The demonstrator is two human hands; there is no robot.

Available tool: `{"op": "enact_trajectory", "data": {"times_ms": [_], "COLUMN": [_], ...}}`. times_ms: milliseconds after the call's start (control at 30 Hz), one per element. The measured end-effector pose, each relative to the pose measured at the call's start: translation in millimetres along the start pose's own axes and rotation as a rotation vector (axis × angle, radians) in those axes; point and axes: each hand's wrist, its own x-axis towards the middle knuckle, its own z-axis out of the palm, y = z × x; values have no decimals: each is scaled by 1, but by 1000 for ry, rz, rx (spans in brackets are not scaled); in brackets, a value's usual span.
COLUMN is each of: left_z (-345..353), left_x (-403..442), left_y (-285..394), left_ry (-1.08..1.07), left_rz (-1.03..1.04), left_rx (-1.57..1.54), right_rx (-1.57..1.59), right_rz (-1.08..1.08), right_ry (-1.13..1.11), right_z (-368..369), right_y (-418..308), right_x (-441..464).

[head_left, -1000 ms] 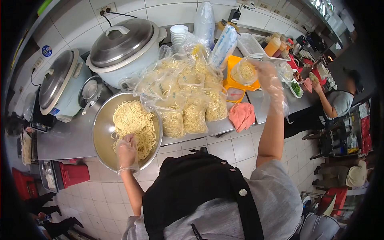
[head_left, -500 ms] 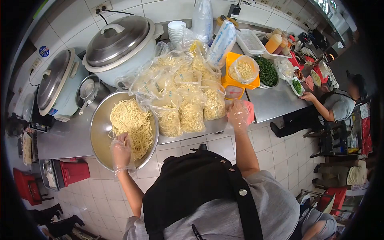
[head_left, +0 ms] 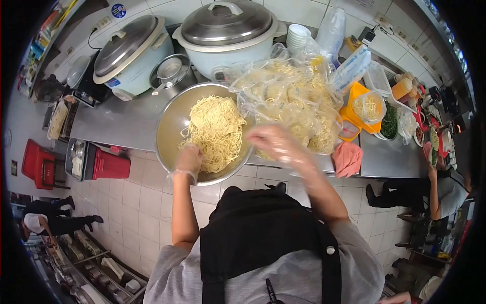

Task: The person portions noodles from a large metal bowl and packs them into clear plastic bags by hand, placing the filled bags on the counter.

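Observation:
A large steel bowl [head_left: 169, 109] holds a heap of pale yellow noodles [head_left: 215, 126]. My left hand [head_left: 188, 161], in a clear plastic glove, is at the near left side of the heap, its curled fingers gripping some noodles. My right hand [head_left: 276, 144], also gloved, hangs over the bowl's right rim, in front of the bagged noodles; motion smears its fingers. Clear plastic bags of noodles [head_left: 288, 96] are piled on the counter right of the bowl. A crumpled pink cloth [head_left: 348, 159] lies at the counter's front edge.
Two big lidded cookers [head_left: 228, 40] stand behind, with a steel pot [head_left: 174, 81] beside them. An orange basket [head_left: 372, 124] holds a noodle bag. Chopped greens [head_left: 389, 121] sit farther right. A co-worker [head_left: 450, 190] stands at the right; a red bin [head_left: 111, 169] is below left.
My right hand has left the pink cloth and moved left to the bowl. My left hand stays at the noodles. The view has turned, shifting the counter rightward.

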Motion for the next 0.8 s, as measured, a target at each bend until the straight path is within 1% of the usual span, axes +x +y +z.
{"op": "enact_trajectory", "data": {"times_ms": [33, 100, 133, 167, 200, 267, 300, 367, 400, 433, 467, 500, 533, 600, 633, 667, 700, 767, 800], "left_z": [-1, -5, -12, -16, -17, -19, -29, -44, -43, -43, -44, -45, -45, -37, -30, -28, -25, -19, -9], "left_x": [1, -3, -9, -12, -13, -12, -15, -22, -20, -15, -11, -6, -2, 6, 13, 16, 18, 19, 23], "left_y": [-2, -3, 0, 0, -3, -12, -7, 5, 9, 14, 16, 17, 17, 15, 11, 10, 10, 9, 3], "left_ry": [13, 30, 90, 150, 154, 239, 246, 222, 223, 273, 320, 317, 278, 224, 101, -25, -34, 20, 13], "left_rz": [13, 30, 63, 96, 96, 274, 274, 225, 226, 321, 420, 431, 473, 525, 513, 497, 506, 342, 349], "left_rx": [-13, -24, -53, -81, -81, -226, -226, -630, -637, -823, -1007, -1008, -1066, -1126, -1250, -1369, -1369, -1222, -1221], "right_rx": [19, -274, -400, -525, -528, -731, -735, 41, -24, -89, -74, -60, -66, 39, 33, 11, -10, -18, -20], "right_rz": [-24, -121, -64, -5, -8, 18, 13, 137, -65, -266, -363, -461, -455, -307, -299, -285, -272, -276, -288], "right_ry": [-97, -90, -209, -327, -325, -482, -480, -254, -236, -215, -184, -149, -140, -115, -105, -47, 12, 27, 31], "right_z": [43, 87, 111, 122, 128, 135, 132, 114, 95, 73, 56, 40, 25, 1, -5, -11, -15, -13, -11], "right_y": [30, 19, 25, 21, 21, 16, 13, 12, 4, -10, -26, -43, -63, -93, -96, -97, -98, -84, -77], "right_x": [28, 59, 77, 90, 96, 105, 108, 112, 116, 121, 125, 125, 121, 111, 107, 105, 103, 97, 95]}}
